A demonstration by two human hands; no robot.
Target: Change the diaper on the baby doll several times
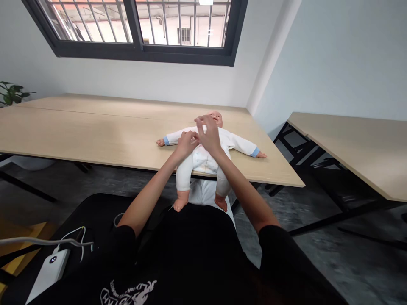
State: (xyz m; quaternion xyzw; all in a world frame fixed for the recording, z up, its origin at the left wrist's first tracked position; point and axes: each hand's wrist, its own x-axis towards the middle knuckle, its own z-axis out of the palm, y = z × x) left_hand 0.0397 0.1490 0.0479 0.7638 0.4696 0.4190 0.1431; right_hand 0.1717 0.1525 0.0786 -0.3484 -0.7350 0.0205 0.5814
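Observation:
A baby doll (pixel 214 118) lies on its back at the table's front edge, arms spread and legs hanging over. It wears a white long-sleeved top (pixel 243 143) with light blue cuffs and a white diaper (pixel 203 161). My left hand (pixel 188 142) is at the side of the doll's chest, fingers drawn together in a pinch; what is between them is hidden. My right hand (pixel 209 132) is over the chest, thumb and fingers curved and apart, with nothing visible in it. It covers part of the doll's face and the top's front.
The doll lies on a long wooden table (pixel 104 127) below a barred window. A second table (pixel 349 144) stands to the right across a gap. At lower left, a white power bank (pixel 49 271) with cables lies on a black chair (pixel 98 207). White cloth (pixel 203 192) hangs below the doll.

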